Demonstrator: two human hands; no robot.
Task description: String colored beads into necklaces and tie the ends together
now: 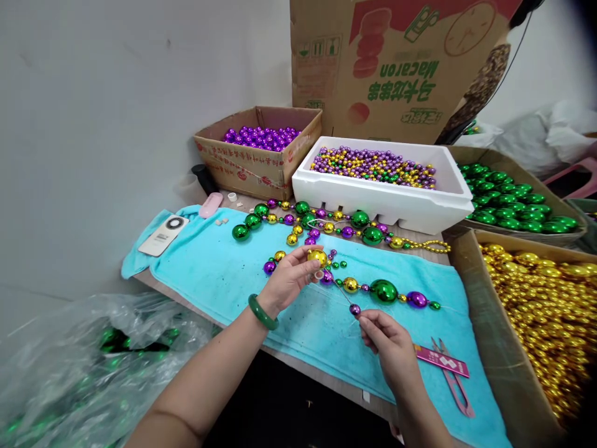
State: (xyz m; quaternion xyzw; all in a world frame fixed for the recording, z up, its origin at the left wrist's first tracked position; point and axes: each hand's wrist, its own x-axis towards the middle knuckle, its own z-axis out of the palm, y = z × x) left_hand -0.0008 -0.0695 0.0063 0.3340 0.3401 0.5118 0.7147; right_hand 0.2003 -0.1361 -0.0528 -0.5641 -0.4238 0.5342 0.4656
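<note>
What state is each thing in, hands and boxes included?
Left hand: holding gold bead
Right hand: pinching small purple bead
Green bracelet: worn, left wrist
Purple-bead box: open
White foam box: open, mixed beads inside
Gold-bead box: open
Blue towel: spread out
Thread snips: lying down, tips apart
White device: lying flat

A plain grey-white wall (116,124), marked by a few faint scuffs, is seen at the left. A pale wall (562,56) is glimpsed at the upper right, partly hidden by a large cardboard carton (396,68) whose print is turned upside down. A wood-toned table (381,408) is spread with a turquoise towel (200,261). Whitish plastic bags (550,137) are heaped at the far right. The room is evenly lit.
</note>
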